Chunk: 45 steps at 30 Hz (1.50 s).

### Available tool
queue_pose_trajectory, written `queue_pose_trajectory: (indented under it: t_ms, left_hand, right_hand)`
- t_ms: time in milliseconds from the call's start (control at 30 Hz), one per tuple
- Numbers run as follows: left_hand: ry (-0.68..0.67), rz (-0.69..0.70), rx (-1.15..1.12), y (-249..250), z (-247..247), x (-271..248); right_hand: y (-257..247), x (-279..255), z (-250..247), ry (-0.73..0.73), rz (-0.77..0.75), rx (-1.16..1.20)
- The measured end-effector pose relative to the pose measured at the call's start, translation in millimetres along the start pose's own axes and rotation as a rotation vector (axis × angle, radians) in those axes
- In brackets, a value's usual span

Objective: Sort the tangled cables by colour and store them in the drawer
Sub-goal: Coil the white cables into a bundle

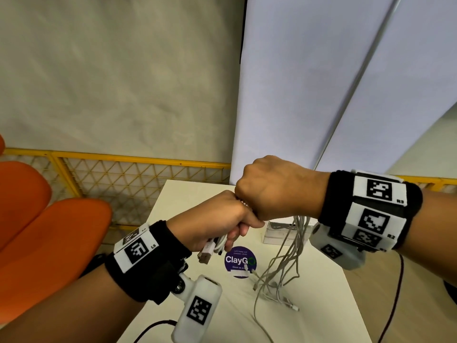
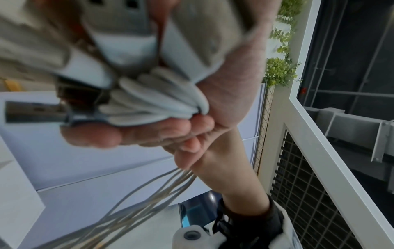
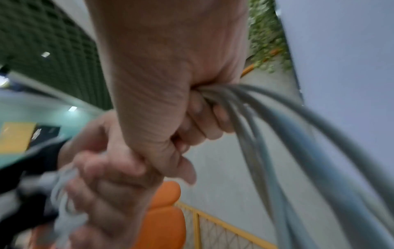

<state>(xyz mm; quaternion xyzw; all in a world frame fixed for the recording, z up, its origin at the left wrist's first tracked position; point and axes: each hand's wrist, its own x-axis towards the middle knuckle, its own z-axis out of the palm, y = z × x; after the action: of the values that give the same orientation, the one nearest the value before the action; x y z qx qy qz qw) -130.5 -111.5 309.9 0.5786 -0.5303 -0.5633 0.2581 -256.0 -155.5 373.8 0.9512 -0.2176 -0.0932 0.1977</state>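
From the head view, the left hand and right hand meet fist to fist above the bench, both clenched on the white cables. The plug ends poke out at 7 o'clock of the left fist; the loose lengths hang from the right fist at 5 o'clock onto the bench. A small drawer unit sits behind the strands, probably open, though they hide it.

At the left wrist, the fingers clamp the plugs fanned together.

At the right wrist, the fist wraps the strands, which trail to 5 o'clock.

To do this well, keep the plug ends pinned firmly, let the right hand slide loosely along the bunch, and stop at any snag rather than pull.
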Motion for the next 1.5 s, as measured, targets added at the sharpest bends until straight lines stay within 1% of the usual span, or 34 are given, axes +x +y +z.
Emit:
queue_pose_trajectory:
  t_ms: [33, 67, 100, 167, 233, 267, 300, 400, 467, 567, 667, 700, 800, 900, 1000, 1067, 1200, 1300, 1400, 1500]
  left_hand:
    - [0.009, 0.015, -0.024, -1.2, -1.1, 0.4]
    - [0.019, 0.030, -0.050, -2.7, -2.4, 0.4]
    - [0.033, 0.043, -0.074, -4.7, -3.7, 0.2]
    - [0.075, 0.063, -0.132, -10.2, -5.6, 0.3]
    - [0.108, 0.091, -0.197, -15.8, -6.1, 0.1]
    - [0.115, 0.112, -0.220, -18.0, -5.7, -0.3]
    - [0.116, 0.139, -0.234, -19.5, -5.1, -0.3]
    - [0.106, 0.204, -0.267, -21.7, -4.1, -0.5]
    - [0.097, 0.242, -0.311, -22.6, -3.5, 0.2]
    - [0.107, 0.312, -0.415, -23.4, -1.8, 2.7]
    - [0.115, 0.402, -0.497, -22.9, 1.6, 4.4]
    - [0.123, 0.428, -0.518, -22.6, 3.1, 4.3]
    - [0.171, 0.465, -0.568, -21.7, 7.8, 3.6]
    - [0.203, 0.493, -0.541, -16.4, 11.9, 0.7]
    - [0.240, 0.530, -0.423, -12.7, 11.8, -1.1]
    - [0.299, 0.557, -0.326, -12.7, 9.9, -1.1]
    - [0.420, 0.564, -0.174, -15.3, 7.2, 1.4]
    - [0.480, 0.558, -0.142, -18.1, 6.2, 3.9]
    - [0.484, 0.564, -0.188, -14.7, 7.8, 5.6]
    - [0.465, 0.533, -0.321, -6.4, 14.4, 8.1]
  right_hand:
    - [2.1, -1.0, 1.9, 0.021, 0.019, 0.046]
    - [5.9, -2.2, 4.1, 0.038, 0.049, 0.143]
    - [10.8, -3.6, 5.4, 0.043, 0.093, 0.289]
    - [22.8, -7.7, 6.7, 0.015, 0.186, 0.660]
    - [32.6, -13.8, 7.8, -0.047, 0.211, 0.986]
    - [35.9, -17.1, 10.0, -0.067, 0.206, 1.078]
    - [38.0, -20.0, 13.5, -0.079, 0.201, 1.120]
    - [33.1, -25.5, 24.7, -0.084, 0.201, 1.193]
    - [25.9, -26.7, 30.8, -0.032, 0.194, 1.337]
    - [12.2, -24.3, 34.8, 0.100, 0.273, 1.521]
    - [-5.9, -18.3, 35.4, 0.246, 0.331, 1.787]
    - [-11.3, -16.3, 36.1, 0.285, 0.343, 1.841]
    - [-26.6, -10.9, 36.7, 0.402, 0.378, 1.885]
    - [-39.0, -9.8, 29.8, 0.529, 0.482, 1.876]
    - [-44.4, -13.2, 24.6, 0.622, 0.544, 1.781]
    - [-44.9, -14.1, 21.9, 0.663, 0.573, 1.729]
    - [-43.3, -12.0, 20.5, 0.685, 0.623, 1.593]
    - [-41.6, -11.3, 22.7, 0.665, 0.617, 1.558]
    - [-41.4, -12.3, 19.8, 0.683, 0.665, 1.628]
    - [-42.1, -8.6, 18.4, 0.718, 0.711, 1.825]
